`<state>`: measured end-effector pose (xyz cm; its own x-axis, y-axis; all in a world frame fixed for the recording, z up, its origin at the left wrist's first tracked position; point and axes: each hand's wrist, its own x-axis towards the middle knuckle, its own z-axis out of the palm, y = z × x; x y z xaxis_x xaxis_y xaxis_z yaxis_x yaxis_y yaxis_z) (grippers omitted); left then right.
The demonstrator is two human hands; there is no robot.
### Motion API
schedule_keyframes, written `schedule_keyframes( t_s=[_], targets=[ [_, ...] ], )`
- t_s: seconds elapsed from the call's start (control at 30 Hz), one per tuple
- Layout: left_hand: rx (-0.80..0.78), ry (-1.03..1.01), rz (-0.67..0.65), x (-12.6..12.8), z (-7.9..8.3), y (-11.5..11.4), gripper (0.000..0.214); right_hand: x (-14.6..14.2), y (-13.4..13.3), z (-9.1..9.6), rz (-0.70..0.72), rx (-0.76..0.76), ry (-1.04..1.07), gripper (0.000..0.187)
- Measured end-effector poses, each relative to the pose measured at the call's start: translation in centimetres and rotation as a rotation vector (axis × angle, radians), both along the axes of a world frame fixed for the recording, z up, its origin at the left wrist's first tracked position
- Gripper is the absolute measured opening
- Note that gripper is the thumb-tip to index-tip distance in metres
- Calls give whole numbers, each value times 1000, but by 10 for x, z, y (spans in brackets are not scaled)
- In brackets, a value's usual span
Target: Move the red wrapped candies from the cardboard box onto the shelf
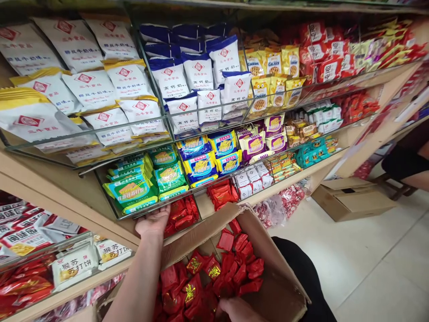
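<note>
My left hand (152,222) reaches up to the front of a shelf bin holding small red packets (181,214), its fingers curled over the bin's edge beside them; whether it holds a packet is hidden. My right hand (236,309) is low in an open cardboard box (284,286) on my lap, resting among many loose red packets (234,264) with gold print; its fingers are buried in them.
Glass-fronted shelf bins above hold white biscuit bags (90,89), blue-and-white bags (201,76), green packs (134,188), blue packs (208,156), and yellow cookies (275,76). A cardboard box (351,201) lies on the tiled floor at right, by another person's leg (409,161).
</note>
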<state>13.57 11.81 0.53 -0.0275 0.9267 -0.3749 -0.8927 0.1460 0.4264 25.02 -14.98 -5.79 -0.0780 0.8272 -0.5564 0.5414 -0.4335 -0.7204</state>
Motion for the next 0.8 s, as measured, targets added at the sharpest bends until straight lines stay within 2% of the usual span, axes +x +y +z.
schedule_keyframes(
  t_s=[0.1,0.2,0.33,0.43,0.63,0.8],
  targets=[
    [91,-25,-1,-6,-1,7,40,-1,-3,-7,6,14,-5,28],
    [198,-79,-23,-8,-1,10,36,-3,-4,-25,13,49,-2,28],
    [192,-76,11,-9,0,13,34,-7,-6,-43,-4,115,-25,27],
    [134,-49,2,-12,0,16,31,-8,-5,-41,-10,100,-33,28],
    [-92,29,8,-16,-4,24,33,-7,-3,-23,-14,77,-30,27],
    [-214,97,41,-9,-8,23,34,-6,-3,-22,-16,96,-36,25]
  ],
)
